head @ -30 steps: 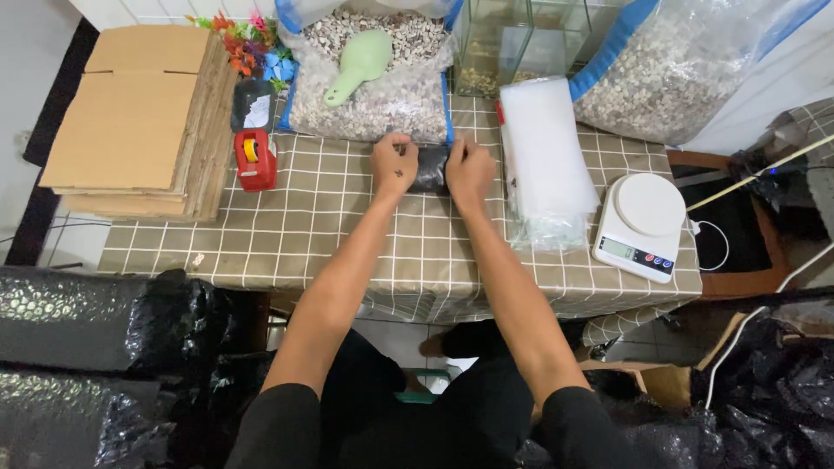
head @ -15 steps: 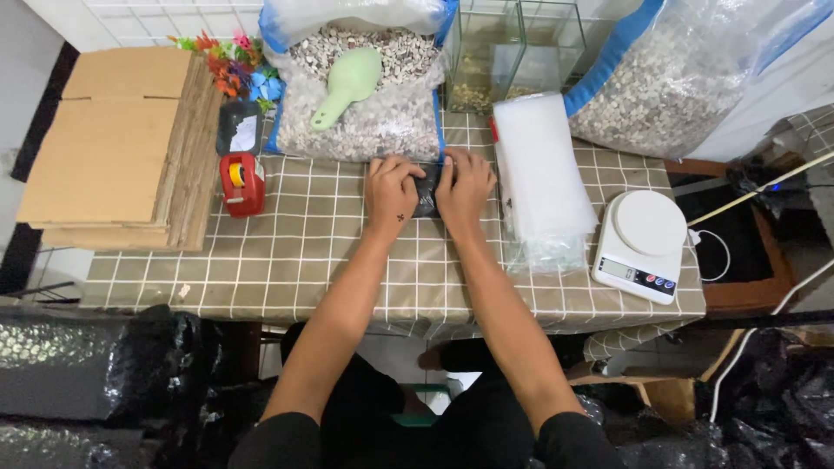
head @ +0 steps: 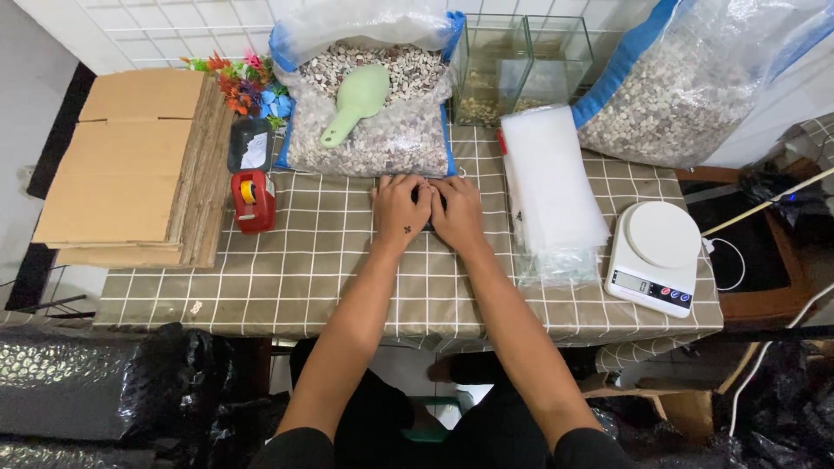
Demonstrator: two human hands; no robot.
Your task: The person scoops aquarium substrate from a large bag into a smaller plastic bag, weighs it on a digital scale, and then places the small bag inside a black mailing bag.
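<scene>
— Dark packet (head: 428, 201) sits mid-table, near the gravel bag (head: 373, 130)?
— Yes. Left hand (head: 399, 211) and right hand (head: 458, 215) lie flat, pressing it. Probably soft, light; hold its edges.

Open checked tablecloth (head: 295, 278) leftward to tape dispenser (head: 253, 201); gravel bag (head: 373, 130) ahead.

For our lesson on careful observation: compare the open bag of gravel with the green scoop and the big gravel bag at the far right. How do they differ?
The open bag lies flat with its top folded back and a green scoop resting on the stones; the big bag leans tilted, with no scoop showing. The open bag lies straight ahead of both hands; the big bag stands beyond the white scale. Both are clear plastic with blue edging and hold pale gravel.
</scene>
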